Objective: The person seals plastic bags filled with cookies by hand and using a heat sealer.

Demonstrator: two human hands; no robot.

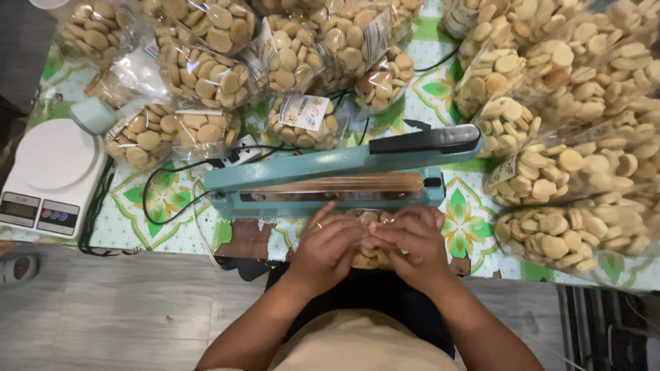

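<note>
While a clear bag of round biscuits (368,255) was held just in front of the teal heat sealer (330,184), it was gripped by both the left hand (328,244) and the right hand (411,242) (fingers curled over its top). Filled bags (206,75) were heaped behind, and a white scale (51,175) was set at the left.

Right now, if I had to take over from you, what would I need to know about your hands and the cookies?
Left hand and right hand: both closed around one clear bag of cookies, held in front of the teal sealing machine, whose arm is raised.
Done: many filled bags are piled behind the machine, and more bags to the right.
Left: I cannot tell whether the bag in hand is sealed; it is not under the sealing arm.
The white scale sits at the left on the patterned cloth.
</note>
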